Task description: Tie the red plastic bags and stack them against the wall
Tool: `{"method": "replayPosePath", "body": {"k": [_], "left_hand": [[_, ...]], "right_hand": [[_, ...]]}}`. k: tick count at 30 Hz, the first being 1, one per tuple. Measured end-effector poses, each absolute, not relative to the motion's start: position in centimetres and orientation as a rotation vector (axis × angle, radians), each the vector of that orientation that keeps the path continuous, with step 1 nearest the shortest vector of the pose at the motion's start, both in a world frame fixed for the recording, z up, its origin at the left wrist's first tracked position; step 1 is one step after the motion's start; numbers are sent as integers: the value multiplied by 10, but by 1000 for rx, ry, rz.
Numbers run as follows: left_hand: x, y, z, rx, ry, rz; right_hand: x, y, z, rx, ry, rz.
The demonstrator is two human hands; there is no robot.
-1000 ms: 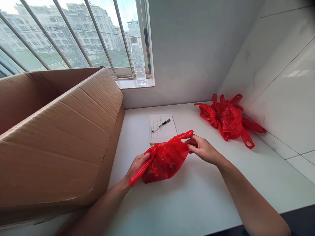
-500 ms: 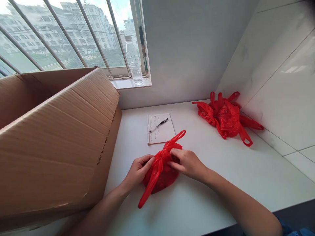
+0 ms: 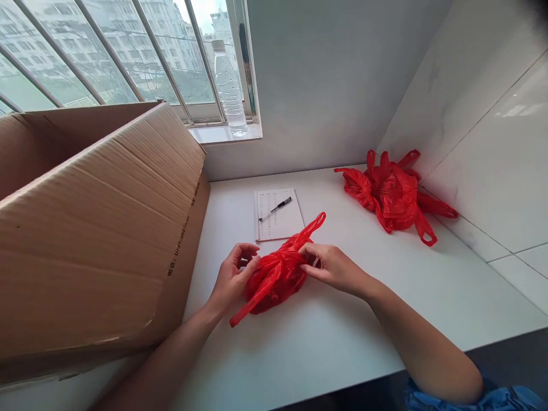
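Note:
A knotted red plastic bag (image 3: pixel 278 279) rests on the white table in front of me, its two handle loops sticking out, one toward the notebook and one toward me. My right hand (image 3: pixel 327 264) pinches the bag's right side between thumb and fingers. On the left, my left hand (image 3: pixel 235 274) lies against the bag, thumb near its edge and fingers curved but apart. What is inside the bag is hidden.
An open cardboard box (image 3: pixel 107 228) stands to the left. Behind the bag lies a notebook (image 3: pixel 285 225) with a pen (image 3: pixel 280 204) on it. More red plastic bags (image 3: pixel 394 197) are heaped by the tiled wall. A water bottle (image 3: pixel 231 91) stands on the windowsill.
The bag's gathered top has spread out flatter, and its near handle has swung left. My left hand's fingers have loosened from the knot. The view has tilted slightly downward.

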State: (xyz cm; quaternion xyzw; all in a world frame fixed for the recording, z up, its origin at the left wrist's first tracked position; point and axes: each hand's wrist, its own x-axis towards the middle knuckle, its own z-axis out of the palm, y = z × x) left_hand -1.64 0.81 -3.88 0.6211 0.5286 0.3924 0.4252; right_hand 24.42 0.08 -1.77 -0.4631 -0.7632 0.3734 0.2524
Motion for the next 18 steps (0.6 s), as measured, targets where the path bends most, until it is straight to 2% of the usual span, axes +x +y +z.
{"method": "replayPosePath", "body": {"k": [4,9,13,18], "left_hand": [[-9,0,-25,1959,1287,1012],[13,-12,-23,2470,1182,644],[17,-12,-27,2568,1207,394],[10,-8,-11,2519,1367,367]], "right_hand": [[243,1,-21,-1216,-2106,1017],[235,-2,-23,-1185,-2159,988],[239,-2,-22,-1234,-2194,889],[250,4,-19,-1385,-2115,743]]}}
